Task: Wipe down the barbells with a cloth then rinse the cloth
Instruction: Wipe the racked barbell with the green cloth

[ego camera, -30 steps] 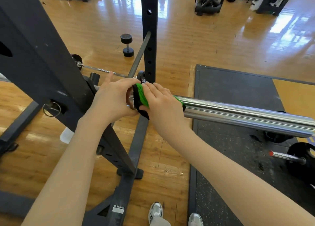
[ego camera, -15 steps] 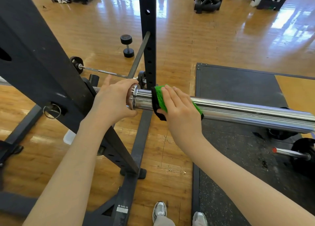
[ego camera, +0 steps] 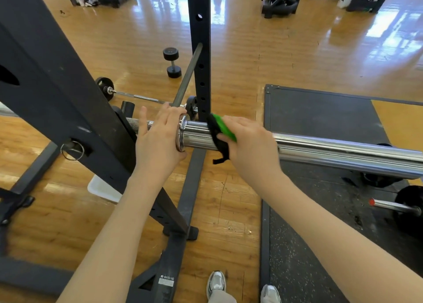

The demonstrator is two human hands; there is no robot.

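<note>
Left hand (ego camera: 158, 140): forearm reaches in from the near left, palm set against the collar of the barbell (ego camera: 320, 150), fingers curled over the collar's top edge, thumb raised and apart. Grasp confirmed on the collar.

Right hand (ego camera: 250, 146): forearm enters from the near right, hand laid over the top of the chrome sleeve, fingers bent round it and pressing the cloth (ego camera: 220, 138) to the metal. The cloth is green with a black border; it wraps the sleeve just right of the collar, one black corner hanging below the bar.

The barbell lies across the rack (ego camera: 57, 92), its sleeve running to the right edge of view, bare and bright past the right hand. A dark upright of the rack stands directly behind the cloth.

Wood floor (ego camera: 251, 51) is open on the far side. A black mat (ego camera: 320, 110) lies under the sleeve at right. A dumbbell (ego camera: 172, 62) stands far left of the upright. A white tub (ego camera: 104, 189) sits on the floor beneath the rack's slanted beam; its contents are hidden.
</note>
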